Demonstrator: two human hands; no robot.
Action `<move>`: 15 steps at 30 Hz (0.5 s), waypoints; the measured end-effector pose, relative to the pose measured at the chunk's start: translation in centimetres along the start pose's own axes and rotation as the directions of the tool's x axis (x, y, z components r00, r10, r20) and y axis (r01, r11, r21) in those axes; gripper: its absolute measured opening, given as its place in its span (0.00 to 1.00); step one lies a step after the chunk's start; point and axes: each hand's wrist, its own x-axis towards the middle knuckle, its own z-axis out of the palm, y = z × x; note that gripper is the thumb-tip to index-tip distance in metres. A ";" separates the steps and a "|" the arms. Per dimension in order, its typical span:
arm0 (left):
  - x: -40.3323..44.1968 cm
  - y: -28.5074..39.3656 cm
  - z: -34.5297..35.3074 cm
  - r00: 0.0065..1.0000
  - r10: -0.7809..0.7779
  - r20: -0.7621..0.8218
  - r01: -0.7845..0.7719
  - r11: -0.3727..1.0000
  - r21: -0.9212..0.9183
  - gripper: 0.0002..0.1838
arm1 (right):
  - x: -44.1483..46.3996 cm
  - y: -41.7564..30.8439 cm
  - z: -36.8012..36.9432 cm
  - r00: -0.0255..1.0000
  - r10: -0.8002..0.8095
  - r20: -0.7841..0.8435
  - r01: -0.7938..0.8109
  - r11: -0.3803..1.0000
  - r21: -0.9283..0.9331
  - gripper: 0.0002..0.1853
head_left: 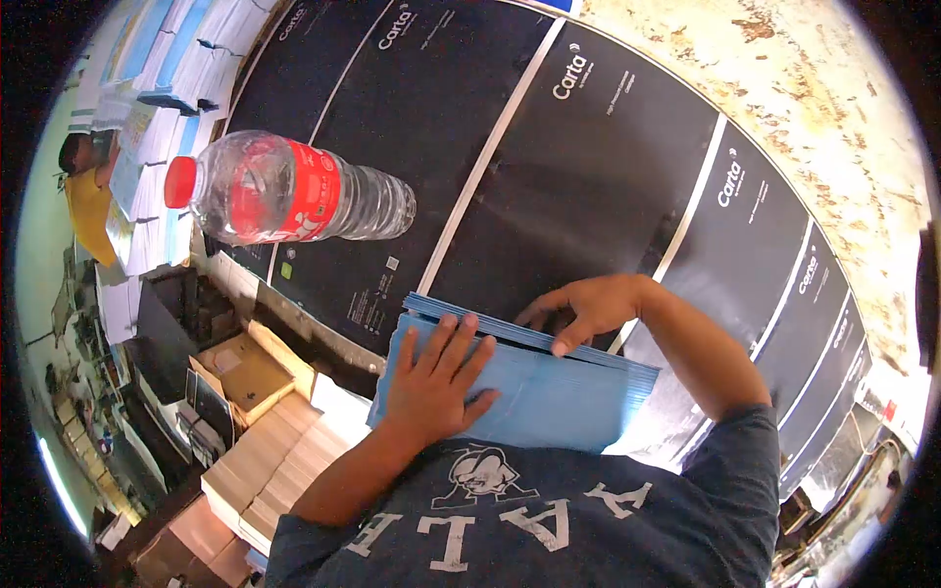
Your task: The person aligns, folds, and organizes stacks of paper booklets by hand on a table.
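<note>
A stack of light blue sheets (549,392) lies at the table's near edge, against my dark shirt. My left hand (436,382) rests flat on the top of it near its left end, fingers spread. At the far edge of the stack, my right hand (593,309) has its fingers curled behind several layered blue edges, with the thumb on the near side. A narrow dark gap runs between those edges and the top sheet. The right fingertips are partly hidden.
A plastic bottle (304,191) with a red cap and label is on the black Carta-printed table covering (588,167). Piles of paper (162,147) stand at the far left. Stacked cut paper (279,461) and an open cardboard box (245,372) are at lower left. A person in yellow (90,211) is beyond.
</note>
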 end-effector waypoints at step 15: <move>-1.5 0.1 1.0 0.999 -0.001 -0.039 0.001 1.000 -0.011 0.31 | -0.4 -0.1 0.2 0.998 -0.003 -0.065 0.004 1.000 0.011 0.51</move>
